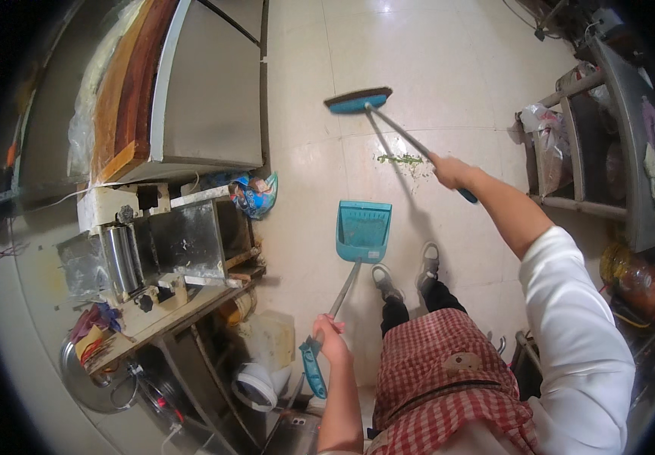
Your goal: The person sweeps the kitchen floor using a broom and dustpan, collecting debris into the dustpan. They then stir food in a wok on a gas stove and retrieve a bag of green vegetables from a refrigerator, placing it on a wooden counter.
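My right hand [452, 172] is closed round the grey pole of a broom [358, 101], whose blue head with dark bristles is on or just above the floor ahead of me. Between the broom head and my feet lies a small scatter of green leafy scraps [402, 159]. In my left hand [332, 339] is the handle of a long-handled teal dustpan [363, 231]; its pan is just in front of my shoes, with the open side facing away from me. The scraps lie beyond the pan, up and to its right.
A steel cabinet with a wooden top [124, 98] stands at the left, near a machine with a metal roller [119, 262]. Colourful plastic bags [253, 194] and a white bucket [255, 387] sit along that side. At the right stands a metal rack [570, 144] with a plastic bag.
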A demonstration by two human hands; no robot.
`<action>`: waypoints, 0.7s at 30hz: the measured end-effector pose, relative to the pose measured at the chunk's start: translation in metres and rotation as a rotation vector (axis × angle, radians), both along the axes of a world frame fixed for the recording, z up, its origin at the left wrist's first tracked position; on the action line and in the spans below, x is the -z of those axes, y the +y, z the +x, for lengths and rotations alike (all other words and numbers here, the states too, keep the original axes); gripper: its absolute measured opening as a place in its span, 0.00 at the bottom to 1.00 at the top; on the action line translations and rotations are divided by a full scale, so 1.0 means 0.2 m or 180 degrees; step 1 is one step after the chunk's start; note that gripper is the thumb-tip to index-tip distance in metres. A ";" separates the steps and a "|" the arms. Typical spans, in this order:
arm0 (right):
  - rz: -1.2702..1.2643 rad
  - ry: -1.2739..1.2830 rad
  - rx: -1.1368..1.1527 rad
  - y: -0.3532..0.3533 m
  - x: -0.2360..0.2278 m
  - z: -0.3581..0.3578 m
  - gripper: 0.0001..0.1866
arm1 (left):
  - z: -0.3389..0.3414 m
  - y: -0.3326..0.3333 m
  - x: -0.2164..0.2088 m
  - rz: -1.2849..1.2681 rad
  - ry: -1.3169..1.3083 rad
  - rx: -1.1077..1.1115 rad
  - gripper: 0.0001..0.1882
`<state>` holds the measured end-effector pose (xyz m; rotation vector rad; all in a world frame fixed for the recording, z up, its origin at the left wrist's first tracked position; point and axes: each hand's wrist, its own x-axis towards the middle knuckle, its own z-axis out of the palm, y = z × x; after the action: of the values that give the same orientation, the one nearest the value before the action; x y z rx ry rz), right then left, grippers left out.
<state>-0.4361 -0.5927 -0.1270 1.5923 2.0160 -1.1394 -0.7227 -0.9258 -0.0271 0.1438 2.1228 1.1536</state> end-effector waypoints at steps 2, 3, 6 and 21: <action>0.0075 -0.0473 -0.0418 -0.13 -0.08 0.18 0.29 | 0.02 0.01 -0.01 0.0059 -0.0001 0.0014 0.13; -0.0156 -0.0720 -0.0583 -0.17 -0.23 0.24 0.33 | 0.01 0.02 -0.01 0.0120 -0.0042 -0.0068 0.13; 0.0004 -0.1040 -0.0973 -0.30 -0.40 0.62 0.30 | 0.00 0.10 -0.02 0.0262 -0.0141 -0.0079 0.13; -0.0132 -0.0241 0.0932 -0.75 -0.21 0.98 0.28 | 0.01 0.67 -0.03 0.0060 0.0290 0.1891 0.18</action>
<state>-0.2397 -0.7420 -0.0849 1.9244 1.7405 -1.1908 -0.7213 -0.7917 -0.0211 0.7896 1.9441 0.8177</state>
